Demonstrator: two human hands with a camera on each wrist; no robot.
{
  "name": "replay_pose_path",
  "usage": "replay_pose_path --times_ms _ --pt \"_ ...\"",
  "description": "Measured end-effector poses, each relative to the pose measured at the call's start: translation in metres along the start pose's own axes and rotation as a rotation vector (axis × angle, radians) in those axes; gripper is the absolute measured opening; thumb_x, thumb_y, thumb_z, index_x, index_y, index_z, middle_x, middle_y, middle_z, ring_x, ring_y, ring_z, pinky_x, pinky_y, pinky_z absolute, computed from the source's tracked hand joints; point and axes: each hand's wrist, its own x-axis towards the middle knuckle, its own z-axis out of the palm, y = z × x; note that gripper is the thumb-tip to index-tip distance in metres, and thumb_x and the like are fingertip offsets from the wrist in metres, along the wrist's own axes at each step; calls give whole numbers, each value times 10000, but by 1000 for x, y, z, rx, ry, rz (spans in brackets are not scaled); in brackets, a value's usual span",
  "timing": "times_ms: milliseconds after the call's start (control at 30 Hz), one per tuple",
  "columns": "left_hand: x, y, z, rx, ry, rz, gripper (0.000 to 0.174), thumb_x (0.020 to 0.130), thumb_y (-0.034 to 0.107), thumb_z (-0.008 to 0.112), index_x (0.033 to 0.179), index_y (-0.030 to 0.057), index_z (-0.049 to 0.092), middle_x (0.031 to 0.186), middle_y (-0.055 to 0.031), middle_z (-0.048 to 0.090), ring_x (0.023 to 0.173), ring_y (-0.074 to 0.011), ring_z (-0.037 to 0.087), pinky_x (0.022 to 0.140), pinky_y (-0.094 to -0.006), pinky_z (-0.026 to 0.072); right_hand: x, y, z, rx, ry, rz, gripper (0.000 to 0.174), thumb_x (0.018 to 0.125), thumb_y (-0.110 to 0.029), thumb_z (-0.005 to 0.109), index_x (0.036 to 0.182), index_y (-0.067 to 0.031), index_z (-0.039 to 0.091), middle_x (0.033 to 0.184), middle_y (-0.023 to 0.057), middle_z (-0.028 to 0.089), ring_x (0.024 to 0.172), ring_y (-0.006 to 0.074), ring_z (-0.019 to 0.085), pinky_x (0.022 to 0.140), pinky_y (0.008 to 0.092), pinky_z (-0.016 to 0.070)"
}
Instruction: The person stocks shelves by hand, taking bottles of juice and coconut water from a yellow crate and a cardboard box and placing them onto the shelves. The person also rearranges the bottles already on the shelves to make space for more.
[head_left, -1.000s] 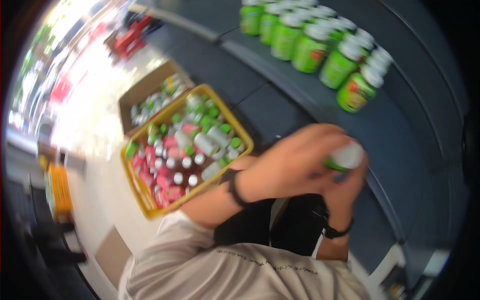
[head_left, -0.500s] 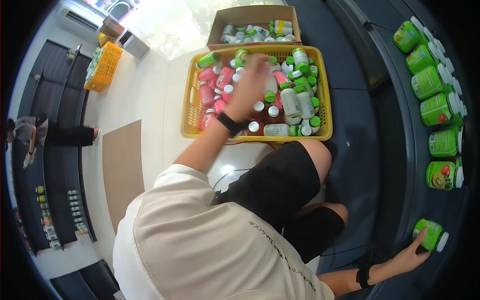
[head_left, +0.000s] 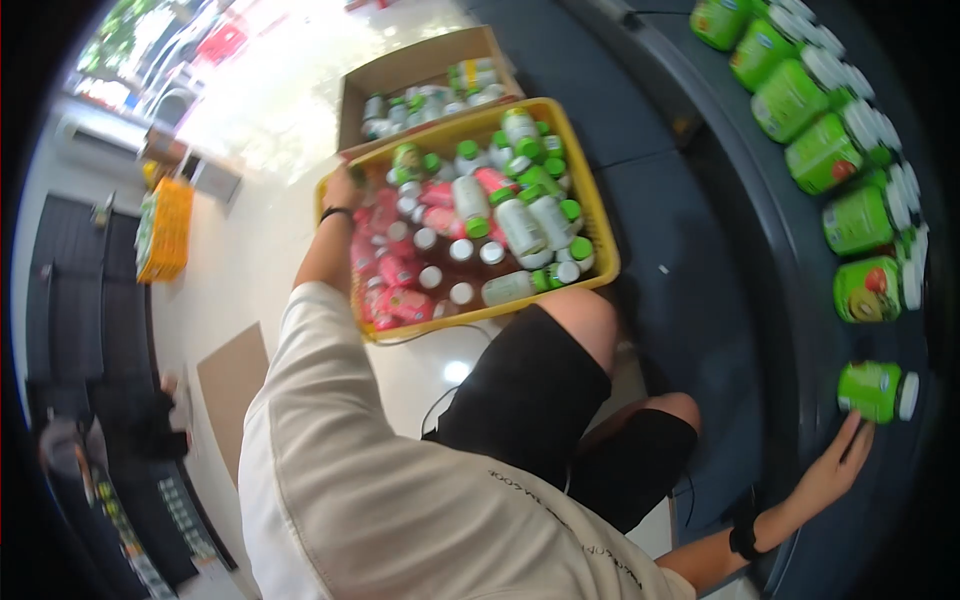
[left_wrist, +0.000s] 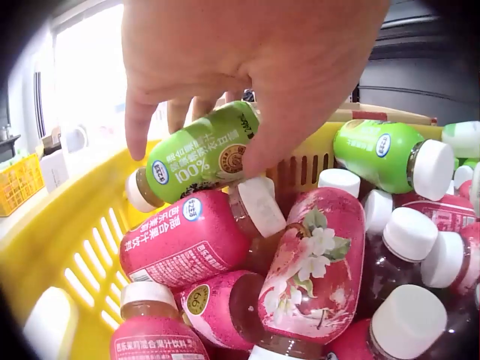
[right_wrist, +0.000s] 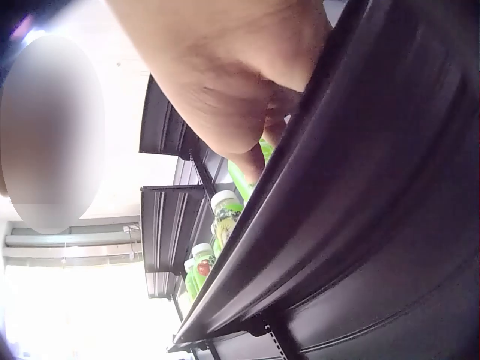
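L hand (left_wrist: 244, 64) shifted, gripping green btl (left_wrist: 202, 150)

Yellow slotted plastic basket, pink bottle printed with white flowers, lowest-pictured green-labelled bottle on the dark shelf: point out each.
Yellow basket (head_left: 587, 200): head view, right-hand rim.
Pink bottle (left_wrist: 341, 277): left wrist view, printed label.
Green-labelled bottle (head_left: 868, 391): head view, label.

Glossy pale floor (head_left: 222, 285), flat brown cardboard sheet (head_left: 235, 390), dark shelving (head_left: 85, 290) against a pale wall (head_left: 75, 160), bright daylight, greenery (head_left: 112, 32).
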Motion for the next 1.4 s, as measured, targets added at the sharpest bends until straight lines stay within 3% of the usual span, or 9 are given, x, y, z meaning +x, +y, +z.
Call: replay_pose_path --times_ms 167,233,367,567,800,967,1100,1267,1400 --pt "0 27 -14 220 -47 87 591 869 574 641 1222 102 686 1165 -183 718 1115 -371 675 904 -487 536 3 -38 -3 -117 -60 -172 383 947 -231 733 1252 -2 689 1306 229 644 1201 384 602 1030 440 449" --pt "3 18 -12 106 -147 95 652 869 427 728 1336 15 535 1269 -249 641 1162 -423 620 965 -497 508 0 -41 -5 -188 0 -167 390 910 -235 760 1210 3 691 1255 202 657 1158 388 609 1009 448 451" --pt "-2 -31 0 -39 218 156 608 903 144 708 1421 -58 462 1385 -285 545 1290 -433 526 1103 -478 425 -17 -56 -4 -96 250 -206 256 919 -189 714 1117 -27 719 1153 126 686 1057 312 628 944 433 455" --pt "-110 129 -149 -440 550 350 597 953 67 717 1456 -43 415 1408 -200 528 1291 -297 544 1084 -415 452 -48 -104 18 343 -19 -730 315 783 -185 763 1084 -109 712 981 27 663 808 247 631 753 421 482" --pt "-227 329 -213 -987 479 958 657 860 5 729 1429 -15 401 1480 -251 470 1341 -375 519 1099 -496 454 -60 -174 55 843 -534 -653 628 887 -363 718 1390 -10 585 1246 139 623 1141 342 571 977 471 413" --pt "-312 427 -191 -1186 232 1431 903 846 197 846 1497 173 221 1500 -265 393 1339 -496 491 1120 -661 394 -78 -164 33 1735 -739 -99 954 946 -394 725 1605 -14 150 1585 169 365 1453 291 394 1200 430 271" --pt "-348 468 -173 -1682 -511 1378 697 839 72 777 1405 125 373 1572 -282 327 1421 -520 399 1181 -651 298 -87 -135 -1 1733 -419 213 1082 798 -91 860 1605 -36 142 1585 149 356 1469 259 364 1203 429 284" --pt "-354 536 -213 -1312 -199 1587 556 792 250 851 1220 50 557 1535 -263 456 1464 -457 383 1174 -631 277 -69 -101 -24 1159 62 149 1018 731 -54 878 1536 19 259 1451 163 482 1322 273 512 1105 408 415" --pt "-357 568 -216 -1153 -90 1580 402 819 163 808 1163 56 632 1436 -182 567 1390 -399 486 1151 -575 348 -40 -73 -15 659 209 33 828 771 -81 869 1447 65 415 1307 179 602 1171 250 611 1022 382 477"
